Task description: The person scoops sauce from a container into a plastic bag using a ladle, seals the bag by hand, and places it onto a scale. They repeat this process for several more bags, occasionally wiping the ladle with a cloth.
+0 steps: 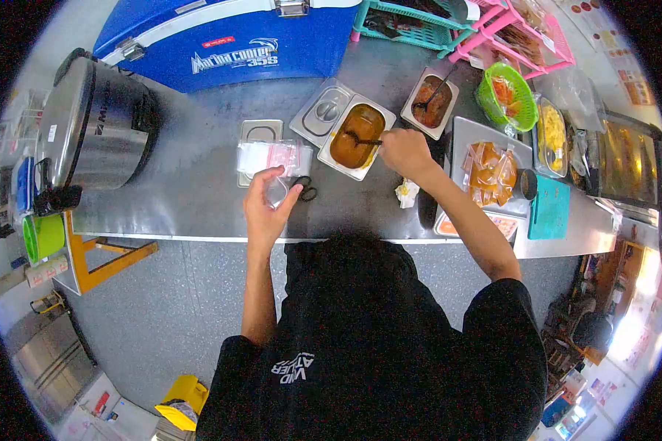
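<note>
Near the counter's (191,198) front edge, my left hand (266,209) holds a clear bag (278,189) between thumb and fingers, with scissors (307,189) just beside it. Farther in, my right hand (404,152) grips the ladle (360,139) in the sauce tray (338,167). A blue cooler (228,37) lines the back edge.

Steel counter (198,202) carries rice cooker (95,125), blue cooler (228,44), sauce pan (357,136) and scissors (306,189).

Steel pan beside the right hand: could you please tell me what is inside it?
Orange-brown sauce fills the steel pan, and a dark spoon held by the right hand dips into it. The sauce covers the spoon's bowl and the pan's bottom.
</note>
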